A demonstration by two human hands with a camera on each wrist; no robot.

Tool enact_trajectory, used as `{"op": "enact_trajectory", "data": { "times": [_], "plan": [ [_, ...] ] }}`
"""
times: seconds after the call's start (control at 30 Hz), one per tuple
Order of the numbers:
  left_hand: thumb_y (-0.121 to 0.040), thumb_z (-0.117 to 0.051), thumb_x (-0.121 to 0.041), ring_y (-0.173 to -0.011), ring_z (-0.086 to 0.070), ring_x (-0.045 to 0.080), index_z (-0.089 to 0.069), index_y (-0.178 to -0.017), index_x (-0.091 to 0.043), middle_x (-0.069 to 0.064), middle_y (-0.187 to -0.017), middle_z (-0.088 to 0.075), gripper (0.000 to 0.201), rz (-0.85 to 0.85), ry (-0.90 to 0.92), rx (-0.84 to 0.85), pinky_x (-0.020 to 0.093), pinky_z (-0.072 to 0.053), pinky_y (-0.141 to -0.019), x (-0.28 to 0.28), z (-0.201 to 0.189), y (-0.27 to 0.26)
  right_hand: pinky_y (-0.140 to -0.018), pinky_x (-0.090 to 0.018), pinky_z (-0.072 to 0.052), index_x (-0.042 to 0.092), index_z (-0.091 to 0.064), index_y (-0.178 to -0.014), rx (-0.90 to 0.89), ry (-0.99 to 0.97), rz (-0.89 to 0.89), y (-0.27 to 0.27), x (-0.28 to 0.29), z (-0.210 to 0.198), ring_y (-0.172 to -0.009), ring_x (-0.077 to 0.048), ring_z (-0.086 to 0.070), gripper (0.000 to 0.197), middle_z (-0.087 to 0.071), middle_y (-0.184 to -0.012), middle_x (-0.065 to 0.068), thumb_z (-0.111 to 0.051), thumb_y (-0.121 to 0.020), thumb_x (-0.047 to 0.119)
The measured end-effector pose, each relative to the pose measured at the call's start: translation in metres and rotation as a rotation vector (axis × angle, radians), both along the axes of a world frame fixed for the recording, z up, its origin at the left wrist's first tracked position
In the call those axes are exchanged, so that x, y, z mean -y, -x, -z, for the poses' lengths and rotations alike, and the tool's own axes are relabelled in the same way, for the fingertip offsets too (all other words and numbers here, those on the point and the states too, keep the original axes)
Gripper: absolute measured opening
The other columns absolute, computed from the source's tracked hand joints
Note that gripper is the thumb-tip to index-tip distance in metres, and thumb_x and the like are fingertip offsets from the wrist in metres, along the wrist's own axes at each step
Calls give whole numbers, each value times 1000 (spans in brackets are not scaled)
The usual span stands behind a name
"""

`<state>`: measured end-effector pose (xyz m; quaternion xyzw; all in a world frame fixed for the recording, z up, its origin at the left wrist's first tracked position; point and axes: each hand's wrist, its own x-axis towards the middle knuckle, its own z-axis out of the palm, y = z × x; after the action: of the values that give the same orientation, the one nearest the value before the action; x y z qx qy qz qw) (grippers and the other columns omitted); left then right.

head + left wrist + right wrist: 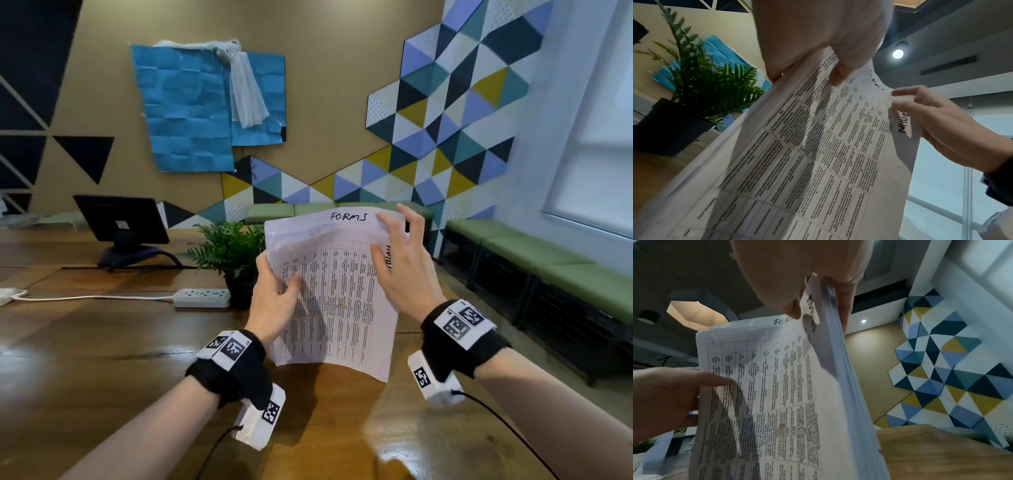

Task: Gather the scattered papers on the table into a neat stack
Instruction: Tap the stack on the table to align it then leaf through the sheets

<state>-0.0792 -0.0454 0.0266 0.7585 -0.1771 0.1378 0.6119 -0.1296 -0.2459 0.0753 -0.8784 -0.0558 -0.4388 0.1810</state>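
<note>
A stack of white printed papers (339, 301) is held upright above the wooden table (102, 359). The front sheet carries a table of text, and "FORMS" is handwritten on a sheet at the top. My left hand (281, 291) grips the stack's left edge, thumb across the front sheet. My right hand (394, 240) pinches the upper right edge, thumb in front and fingers spread behind. The left wrist view shows the papers (818, 162) between my left hand (818, 40) and right hand (941, 121). In the right wrist view the sheets' edges (849, 386) fan unevenly below my right hand (797, 272).
A potted fern (233, 253) stands just behind the papers, to the left. A white power strip (202, 297) with its cord lies beside it, and a dark monitor (120, 222) stands further back left. Green benches (548, 260) line the wall on the right.
</note>
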Motion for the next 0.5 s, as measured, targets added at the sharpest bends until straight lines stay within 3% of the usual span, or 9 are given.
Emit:
{"op": "enact_trajectory", "data": {
  "times": [0.1, 0.2, 0.27, 0.4, 0.5],
  "plan": [
    [-94, -51, -17, -92, -59, 5, -28, -130, -24, -13, -103, -56, 44, -5, -3, -17, 21, -46, -70, -1, 2, -3, -71, -31, -50, 23, -28, -148, -13, 2, -2, -1, 2, -1, -100, -13, -52, 59, -26, -148, -12, -51, -94, 25],
    [-94, -51, -18, -94, -57, 3, -27, -132, -26, -16, -103, -55, 46, 0, 8, -37, 22, -45, -71, -2, 5, -4, -76, -36, -51, 12, -52, -131, -14, -3, 19, -1, 3, -2, -97, -21, -59, 38, -33, -145, -13, -50, -94, 21],
    [-95, -51, -18, -93, -55, -1, -28, -134, -24, -18, -102, -54, 46, 7, 17, -44, 20, -43, -71, -2, 7, -4, -76, -37, -52, 10, -56, -121, -26, -9, 12, -1, 3, -1, -94, -23, -59, 29, -36, -142, -14, -49, -94, 18],
    [-96, -51, -21, -88, -53, -3, -30, -131, -22, -17, -98, -54, 41, 4, 18, -66, 17, -40, -68, -1, 10, -4, -79, -34, -50, 14, -43, -138, -42, -46, -20, -2, 0, 2, -93, -15, -49, 43, -32, -144, -12, -46, -95, 17],
    [-96, -51, -22, -99, -59, 12, -34, -130, -21, -8, -105, -58, 38, 2, 47, -138, 29, -46, -82, 0, 15, -7, -95, -12, -38, 13, -33, -144, -24, -276, -109, -5, 3, 6, -104, -4, -40, 52, -34, -140, -11, -49, -94, 12]
  ]
}}
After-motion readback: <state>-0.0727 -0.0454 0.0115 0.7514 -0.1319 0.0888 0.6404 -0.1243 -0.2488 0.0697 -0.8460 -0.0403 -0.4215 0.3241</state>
